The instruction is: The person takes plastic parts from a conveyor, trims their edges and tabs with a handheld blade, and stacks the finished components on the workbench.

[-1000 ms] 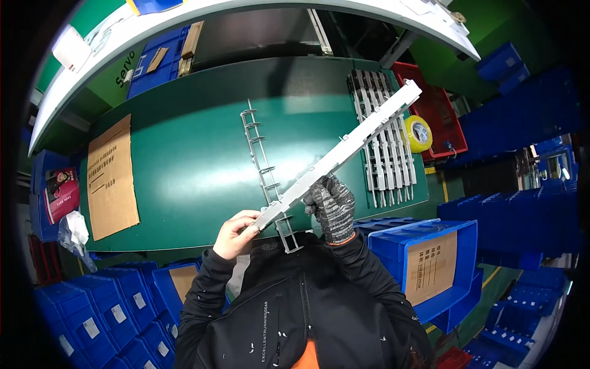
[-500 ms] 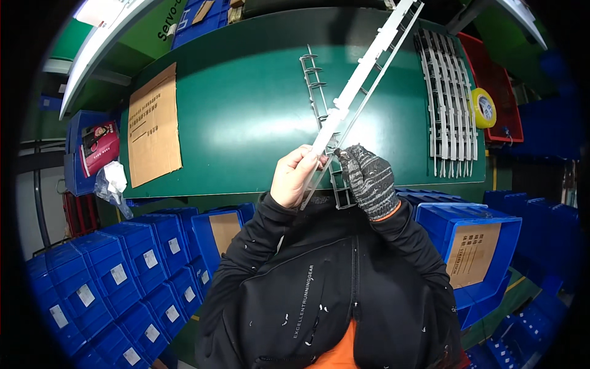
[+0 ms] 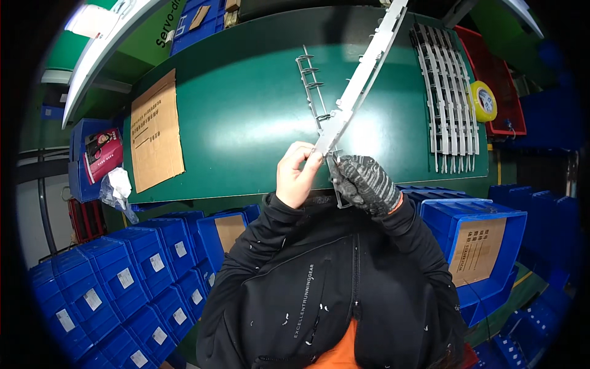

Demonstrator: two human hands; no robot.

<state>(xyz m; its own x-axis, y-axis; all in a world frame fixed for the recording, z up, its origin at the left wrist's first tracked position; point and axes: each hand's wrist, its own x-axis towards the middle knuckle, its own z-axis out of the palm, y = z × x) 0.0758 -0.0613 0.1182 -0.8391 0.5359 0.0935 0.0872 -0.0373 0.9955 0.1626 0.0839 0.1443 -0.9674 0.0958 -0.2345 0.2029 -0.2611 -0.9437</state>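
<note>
My bare left hand pinches the near end of a long, pale grey plastic strip with small tabs along its sides. The strip slants away over the table to the far right. A thinner, ladder-like grey strip with crosspieces lies on the table and crosses under the pale one; its near end hangs over the front edge. My right hand, in a dark grey knitted glove, has its fingers closed on this near part. The fingers hide part of the grip.
The green table holds a cardboard sheet at left, a row of similar strips at right, and a yellow tape roll by a red bin. Blue crates stand at left; another blue crate stands at right.
The pale strip has turned and shifted slightly left at its far end. My right hand has moved a little down and left, closing over the ladder-like strip. My left fingers have changed their grip.
</note>
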